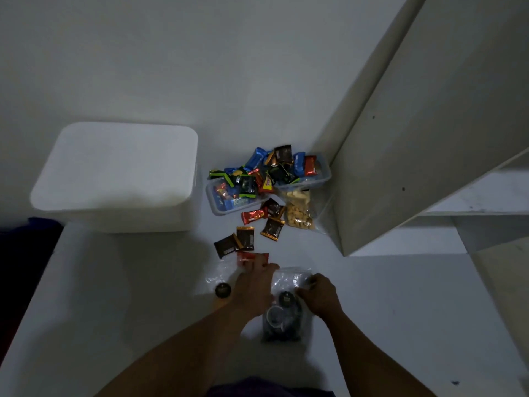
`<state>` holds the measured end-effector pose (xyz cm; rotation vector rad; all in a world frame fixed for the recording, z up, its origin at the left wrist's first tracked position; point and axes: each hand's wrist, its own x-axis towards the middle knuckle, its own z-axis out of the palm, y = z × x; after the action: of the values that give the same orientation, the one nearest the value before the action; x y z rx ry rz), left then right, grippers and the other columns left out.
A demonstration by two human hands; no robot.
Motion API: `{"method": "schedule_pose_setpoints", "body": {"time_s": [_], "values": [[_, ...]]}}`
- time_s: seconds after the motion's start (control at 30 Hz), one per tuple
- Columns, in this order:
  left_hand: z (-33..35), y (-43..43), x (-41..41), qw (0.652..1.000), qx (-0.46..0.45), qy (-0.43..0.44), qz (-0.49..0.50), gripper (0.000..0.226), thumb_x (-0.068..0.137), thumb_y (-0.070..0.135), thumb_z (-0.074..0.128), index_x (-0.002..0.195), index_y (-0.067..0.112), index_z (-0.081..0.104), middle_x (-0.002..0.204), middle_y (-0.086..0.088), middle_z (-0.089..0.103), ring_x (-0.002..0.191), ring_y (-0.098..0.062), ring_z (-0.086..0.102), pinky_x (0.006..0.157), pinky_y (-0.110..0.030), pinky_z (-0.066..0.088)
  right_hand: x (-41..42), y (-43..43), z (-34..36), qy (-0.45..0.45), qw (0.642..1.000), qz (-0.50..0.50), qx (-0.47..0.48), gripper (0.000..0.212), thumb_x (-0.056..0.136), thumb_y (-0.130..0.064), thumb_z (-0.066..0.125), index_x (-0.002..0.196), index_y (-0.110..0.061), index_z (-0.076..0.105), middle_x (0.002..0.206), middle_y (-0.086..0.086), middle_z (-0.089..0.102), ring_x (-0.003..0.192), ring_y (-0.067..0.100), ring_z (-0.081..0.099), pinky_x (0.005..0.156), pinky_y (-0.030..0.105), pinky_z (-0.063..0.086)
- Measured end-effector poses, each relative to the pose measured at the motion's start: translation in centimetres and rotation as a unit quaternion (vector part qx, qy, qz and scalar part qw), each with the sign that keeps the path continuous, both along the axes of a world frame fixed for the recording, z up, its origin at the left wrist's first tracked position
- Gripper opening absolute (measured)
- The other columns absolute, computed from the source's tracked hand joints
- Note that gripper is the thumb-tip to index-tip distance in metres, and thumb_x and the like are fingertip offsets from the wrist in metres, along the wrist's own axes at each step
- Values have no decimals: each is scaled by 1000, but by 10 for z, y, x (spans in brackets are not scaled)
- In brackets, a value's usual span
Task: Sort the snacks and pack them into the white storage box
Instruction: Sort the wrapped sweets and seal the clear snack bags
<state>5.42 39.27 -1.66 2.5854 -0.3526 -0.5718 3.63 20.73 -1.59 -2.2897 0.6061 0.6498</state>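
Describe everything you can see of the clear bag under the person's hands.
The clear bag is thin, crinkly transparent plastic that lies flat on the white surface, close to the person. Its lower half holds dark round snacks; its upper part looks empty and glints. The right hand grips its upper right edge, and the left hand overlaps its left edge.

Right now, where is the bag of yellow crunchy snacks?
In the head view, the bag of yellow snacks lies right of centre, just below the clear trays, beside the grey panel.
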Motion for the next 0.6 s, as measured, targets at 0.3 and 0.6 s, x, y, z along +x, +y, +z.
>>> {"method": "schedule_pose_setpoints", "body": {"time_s": [0.3,0.6], "values": [[-13,-12,19,993,102,-11,-59,100,66,46,80,147,23,27,148,-8,25,136,-29,27,111,-45,33,16,-16,-11,34,999,27,-11,78,69,-41,84,132,-13,48,127,8,59,114,26,58,90,33,48],[11,-47,98,1000,-5,-6,4,74,79,43,72,143,20,40,146,-7,35,131,-33,33,104,-44,37,93,-30,12,-165,977,-129,45,22,90,-22,67,99,-2,67,92,12,70,89,27,67,73,24,42]]}}
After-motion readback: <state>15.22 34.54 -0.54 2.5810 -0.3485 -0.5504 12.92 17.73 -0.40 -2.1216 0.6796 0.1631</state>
